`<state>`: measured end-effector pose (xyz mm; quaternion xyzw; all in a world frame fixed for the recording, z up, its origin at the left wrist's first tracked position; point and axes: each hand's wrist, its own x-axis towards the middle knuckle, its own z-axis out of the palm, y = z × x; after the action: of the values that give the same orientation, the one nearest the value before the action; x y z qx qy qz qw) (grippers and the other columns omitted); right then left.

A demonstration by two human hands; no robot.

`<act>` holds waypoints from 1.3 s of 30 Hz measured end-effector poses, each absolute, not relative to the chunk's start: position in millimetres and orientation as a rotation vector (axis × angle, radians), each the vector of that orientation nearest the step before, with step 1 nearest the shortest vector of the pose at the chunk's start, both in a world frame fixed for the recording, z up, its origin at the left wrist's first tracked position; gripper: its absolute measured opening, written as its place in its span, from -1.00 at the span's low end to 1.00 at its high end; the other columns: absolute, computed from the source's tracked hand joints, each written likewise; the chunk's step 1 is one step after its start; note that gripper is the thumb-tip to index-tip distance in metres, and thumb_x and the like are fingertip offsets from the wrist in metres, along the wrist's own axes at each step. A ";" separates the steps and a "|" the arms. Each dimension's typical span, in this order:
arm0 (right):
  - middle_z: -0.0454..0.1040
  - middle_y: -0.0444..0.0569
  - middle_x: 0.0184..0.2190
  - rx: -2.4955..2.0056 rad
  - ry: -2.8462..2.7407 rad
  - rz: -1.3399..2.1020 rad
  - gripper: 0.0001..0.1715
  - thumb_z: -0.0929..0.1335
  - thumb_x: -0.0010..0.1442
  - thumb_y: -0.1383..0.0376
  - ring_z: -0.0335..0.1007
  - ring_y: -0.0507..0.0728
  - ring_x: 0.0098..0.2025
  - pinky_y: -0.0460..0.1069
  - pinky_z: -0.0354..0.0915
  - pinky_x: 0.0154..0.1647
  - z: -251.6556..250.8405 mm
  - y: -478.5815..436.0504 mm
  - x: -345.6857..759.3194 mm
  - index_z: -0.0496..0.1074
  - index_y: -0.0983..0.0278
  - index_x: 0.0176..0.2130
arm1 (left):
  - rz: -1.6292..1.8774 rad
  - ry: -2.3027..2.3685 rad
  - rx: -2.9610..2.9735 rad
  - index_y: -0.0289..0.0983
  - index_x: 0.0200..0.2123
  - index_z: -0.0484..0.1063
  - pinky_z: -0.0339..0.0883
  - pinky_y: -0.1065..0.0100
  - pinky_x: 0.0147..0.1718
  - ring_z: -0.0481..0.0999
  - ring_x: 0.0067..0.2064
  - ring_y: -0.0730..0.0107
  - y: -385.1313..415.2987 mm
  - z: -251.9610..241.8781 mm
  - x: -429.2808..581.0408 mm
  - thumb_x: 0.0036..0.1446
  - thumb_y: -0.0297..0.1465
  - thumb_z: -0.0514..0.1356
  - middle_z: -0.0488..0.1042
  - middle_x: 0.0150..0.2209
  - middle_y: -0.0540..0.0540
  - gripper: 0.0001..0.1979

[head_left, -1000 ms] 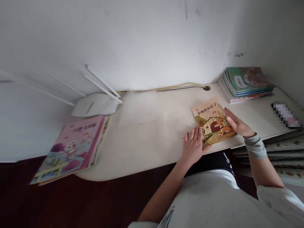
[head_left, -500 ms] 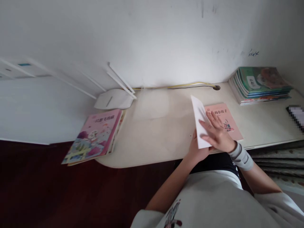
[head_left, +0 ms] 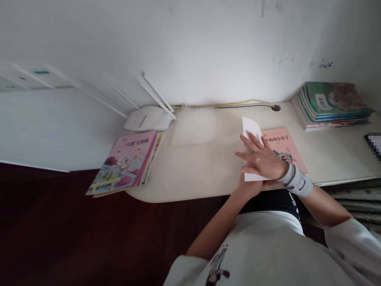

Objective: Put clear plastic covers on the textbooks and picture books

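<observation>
A white sheet of paper (head_left: 251, 126) stands slightly raised above the desk, in front of a pink picture book (head_left: 293, 157). My right hand (head_left: 262, 159), with a grey band at the wrist, lies across the sheet with its fingers stretched out and spread. Below it, my left hand (head_left: 250, 189) holds the sheet's lower part from underneath; most of its fingers are hidden. The pink book lies flat on the desk, partly covered by my right hand and the paper.
More picture books (head_left: 127, 159) overhang the desk's left end. Behind them sits a white router (head_left: 149, 118) with antennas. A book stack (head_left: 333, 105) stands at the back right, near a phone (head_left: 375, 143). Cables (head_left: 247, 103) run along the wall to a desk hole.
My right hand has slid left over the white sheet, its fingers now reaching past the sheet's left edge. The sheet looks flatter. The view has shifted slightly.
</observation>
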<state>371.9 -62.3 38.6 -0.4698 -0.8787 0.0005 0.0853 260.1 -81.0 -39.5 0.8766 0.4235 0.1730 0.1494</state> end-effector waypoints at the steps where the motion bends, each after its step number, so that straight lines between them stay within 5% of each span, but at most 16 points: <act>1: -0.19 0.09 0.34 -1.439 -2.628 -0.016 -0.38 0.21 0.20 -0.07 -0.40 0.39 0.35 0.41 -0.16 0.19 36.4 -60.8 373.1 0.28 0.12 0.15 | 0.464 1.185 2.552 -0.29 0.24 0.06 -0.08 0.00 0.23 0.02 0.30 0.04 -79.8 -36.6 255.5 0.08 0.02 0.07 0.13 0.26 -0.25 -0.23; 5: -0.14 0.12 0.33 -1.615 -2.558 -0.119 -0.36 0.22 0.22 0.01 -0.34 0.38 0.35 0.40 -0.15 0.20 21.7 -60.2 381.7 0.19 0.19 0.21 | 0.253 1.315 2.662 -0.33 0.26 0.01 -0.20 -0.27 0.17 -0.09 0.31 -0.11 -74.4 -32.9 224.3 0.15 0.00 -0.01 0.03 0.28 -0.34 -0.26; 13: 0.05 0.19 0.27 -1.634 -2.494 -0.241 -0.47 0.16 0.27 0.31 -0.14 0.32 0.32 0.36 -0.17 0.25 -8.2 -57.5 376.0 0.17 0.40 0.20 | 0.166 1.466 2.646 -0.41 0.27 -0.04 -0.10 -0.02 0.22 0.02 0.30 0.10 -70.8 -38.2 185.6 0.16 0.00 -0.03 0.07 0.27 -0.33 -0.22; 25: 0.12 0.18 0.24 -1.604 -2.415 -0.152 -0.49 0.13 0.26 0.38 -0.14 0.27 0.32 0.36 -0.20 0.27 -13.0 -60.3 347.8 0.21 0.38 0.17 | 0.348 1.586 2.589 -0.34 0.17 0.20 0.01 0.02 0.18 0.22 0.21 0.08 -76.8 -32.9 195.6 0.19 -0.05 -0.03 0.31 0.15 -0.29 -0.38; 30: -0.07 0.24 0.31 -1.716 -2.428 0.000 -0.41 0.20 0.23 0.31 -0.26 0.31 0.34 0.29 -0.19 0.28 5.6 -43.5 356.3 0.13 0.41 0.22 | 0.351 1.636 2.568 -0.31 0.14 0.24 0.00 -0.02 0.17 0.21 0.21 0.06 -77.2 -35.2 200.4 0.19 -0.08 -0.01 0.30 0.15 -0.27 -0.43; 35: -0.31 0.26 0.34 -1.919 -2.299 0.345 -0.02 0.36 0.06 0.03 -0.46 0.44 0.34 0.36 -0.13 0.23 9.9 -0.4 387.1 -0.05 0.34 0.30 | 0.376 1.640 2.562 -0.30 0.14 0.23 0.01 -0.04 0.17 0.21 0.20 0.05 -77.1 -38.1 200.0 0.18 -0.08 0.00 0.30 0.14 -0.27 -0.43; 39: -0.34 0.20 0.35 -1.898 -2.235 0.389 0.00 0.37 0.03 0.06 -0.48 0.47 0.34 0.40 -0.09 0.19 -5.1 8.6 397.0 -0.08 0.27 0.30 | 0.362 1.636 2.563 -0.32 0.15 0.22 0.00 -0.04 0.18 0.19 0.21 0.07 -77.1 -38.6 200.0 0.19 -0.07 -0.02 0.29 0.15 -0.27 -0.42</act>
<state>397.0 8.6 -5.1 -0.6390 -0.7524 0.1308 0.0919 200.0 -77.1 -38.6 0.8364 0.5338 0.1181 0.0400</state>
